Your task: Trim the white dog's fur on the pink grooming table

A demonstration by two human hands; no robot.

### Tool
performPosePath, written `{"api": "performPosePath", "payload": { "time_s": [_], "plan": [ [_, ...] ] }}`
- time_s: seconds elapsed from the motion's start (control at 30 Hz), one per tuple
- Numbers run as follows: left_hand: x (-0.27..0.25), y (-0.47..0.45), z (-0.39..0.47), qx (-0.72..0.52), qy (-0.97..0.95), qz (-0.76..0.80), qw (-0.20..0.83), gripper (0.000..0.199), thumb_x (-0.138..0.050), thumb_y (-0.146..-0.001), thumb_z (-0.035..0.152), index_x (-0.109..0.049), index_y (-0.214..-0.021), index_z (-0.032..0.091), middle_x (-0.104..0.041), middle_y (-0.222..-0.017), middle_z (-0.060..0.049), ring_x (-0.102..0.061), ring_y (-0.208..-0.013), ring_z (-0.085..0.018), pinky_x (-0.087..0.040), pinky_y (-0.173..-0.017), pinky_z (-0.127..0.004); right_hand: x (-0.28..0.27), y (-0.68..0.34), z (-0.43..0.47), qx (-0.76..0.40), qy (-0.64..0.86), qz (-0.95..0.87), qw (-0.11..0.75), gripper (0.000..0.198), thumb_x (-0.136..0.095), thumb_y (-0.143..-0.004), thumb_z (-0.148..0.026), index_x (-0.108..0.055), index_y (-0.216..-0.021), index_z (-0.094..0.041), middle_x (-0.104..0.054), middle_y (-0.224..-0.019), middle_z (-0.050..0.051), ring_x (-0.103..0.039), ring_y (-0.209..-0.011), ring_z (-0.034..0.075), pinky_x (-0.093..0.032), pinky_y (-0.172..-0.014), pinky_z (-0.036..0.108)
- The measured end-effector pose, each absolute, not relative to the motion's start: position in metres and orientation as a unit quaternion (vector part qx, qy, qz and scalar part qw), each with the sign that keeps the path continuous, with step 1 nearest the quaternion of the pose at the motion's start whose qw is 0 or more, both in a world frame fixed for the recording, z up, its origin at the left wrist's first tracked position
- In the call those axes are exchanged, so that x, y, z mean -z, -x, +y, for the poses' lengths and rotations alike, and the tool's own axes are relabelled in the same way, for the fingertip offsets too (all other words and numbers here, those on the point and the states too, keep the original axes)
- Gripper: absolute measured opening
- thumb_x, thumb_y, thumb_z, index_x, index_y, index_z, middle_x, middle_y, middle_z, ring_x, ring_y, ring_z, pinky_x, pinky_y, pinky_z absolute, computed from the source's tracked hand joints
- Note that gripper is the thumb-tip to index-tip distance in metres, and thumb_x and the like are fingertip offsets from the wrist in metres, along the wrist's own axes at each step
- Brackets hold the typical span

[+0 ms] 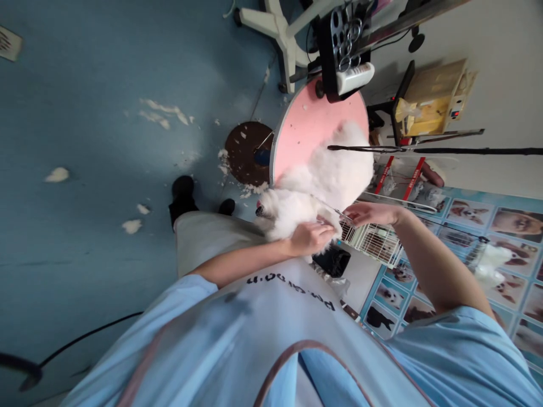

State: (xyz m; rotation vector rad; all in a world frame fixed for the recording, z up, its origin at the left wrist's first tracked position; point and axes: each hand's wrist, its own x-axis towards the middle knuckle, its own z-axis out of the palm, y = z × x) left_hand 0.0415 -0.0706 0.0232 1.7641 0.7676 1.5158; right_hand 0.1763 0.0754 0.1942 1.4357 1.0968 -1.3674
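A fluffy white dog [343, 169] is on the round pink table [297, 124], its dark nose pointing left and its head close to my apron. My left hand [311, 238] lies against the side of the dog's head, fingers closed on the fur, possibly at the ear. Just to the right, my right hand [369, 213] grips a pair of scissors [339, 213]. Their thin blades reach left across the fur at the back of the head. Fur and fingers hide part of the blades and of the handles.
A black holder [331, 56] with several scissors and a white bottle [355, 78] overhangs the table. One dark strap [424, 150] stretches over the dog. A wire cage [377, 243] stands beyond my hands. Fur tufts [132, 226] and a round brown base [241, 152] are on the blue floor.
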Motion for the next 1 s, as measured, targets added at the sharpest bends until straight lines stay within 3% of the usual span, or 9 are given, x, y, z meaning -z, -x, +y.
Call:
{"api": "performPosePath", "payload": {
  "time_s": [0.2, 0.33, 0.4, 0.53, 0.7, 1.0],
  "plan": [
    [-0.022, -0.042, -0.072, -0.593, -0.671, 0.293, 0.334, 0.023, -0.048, -0.093, 0.011, -0.069, -0.099, 0.013, -0.075, -0.101, -0.003, -0.072, -0.084, -0.014, -0.059, -0.077, -0.026, -0.195, -0.173, 0.077, 0.531, -0.555, 0.451, 0.455, 0.028, -0.064, -0.072, -0.034, -0.069, -0.091, -0.015, -0.062, -0.072, 0.0, -0.05, -0.065, 0.013, -0.04, -0.062, 0.027],
    [-0.022, -0.041, -0.072, -0.574, -0.68, 0.289, 0.354, 0.024, -0.047, -0.094, 0.013, -0.069, -0.103, 0.015, -0.075, -0.103, -0.004, -0.072, -0.087, -0.013, -0.058, -0.077, -0.026, -0.198, -0.172, 0.078, 0.519, -0.586, 0.454, 0.426, 0.044, -0.068, -0.069, -0.038, -0.068, -0.105, -0.014, -0.067, -0.087, 0.004, -0.056, -0.076, 0.017, -0.044, -0.07, 0.029],
    [-0.023, -0.041, -0.072, -0.567, -0.685, 0.292, 0.353, 0.024, -0.046, -0.094, 0.013, -0.069, -0.102, 0.016, -0.075, -0.103, -0.003, -0.072, -0.087, -0.013, -0.058, -0.076, -0.025, -0.199, -0.17, 0.078, 0.519, -0.573, 0.462, 0.434, 0.04, -0.067, -0.069, -0.038, -0.068, -0.102, -0.015, -0.066, -0.088, 0.004, -0.055, -0.077, 0.017, -0.044, -0.071, 0.029],
    [-0.023, -0.04, -0.072, -0.572, -0.683, 0.291, 0.348, 0.025, -0.046, -0.093, 0.012, -0.07, -0.1, 0.015, -0.075, -0.103, -0.003, -0.072, -0.087, -0.013, -0.058, -0.077, -0.025, -0.201, -0.168, 0.078, 0.502, -0.552, 0.472, 0.47, 0.023, -0.064, -0.071, -0.032, -0.068, -0.088, -0.015, -0.061, -0.071, 0.0, -0.05, -0.066, 0.014, -0.04, -0.063, 0.028],
    [-0.023, -0.041, -0.072, -0.567, -0.683, 0.292, 0.354, 0.026, -0.047, -0.093, 0.012, -0.071, -0.099, 0.015, -0.075, -0.102, -0.003, -0.072, -0.087, -0.013, -0.058, -0.075, -0.025, -0.202, -0.166, 0.077, 0.5, -0.562, 0.477, 0.454, 0.036, -0.065, -0.071, -0.035, -0.068, -0.101, -0.015, -0.064, -0.081, 0.002, -0.054, -0.074, 0.016, -0.043, -0.069, 0.028],
    [-0.022, -0.037, -0.073, -0.542, -0.696, 0.279, 0.379, 0.027, -0.046, -0.092, 0.011, -0.07, -0.102, 0.014, -0.075, -0.104, -0.005, -0.072, -0.09, -0.015, -0.058, -0.079, -0.027, -0.192, -0.16, 0.071, 0.488, -0.551, 0.491, 0.466, 0.028, -0.062, -0.069, -0.033, -0.068, -0.091, -0.015, -0.063, -0.076, 0.001, -0.051, -0.069, 0.014, -0.04, -0.063, 0.026]
  ]
}}
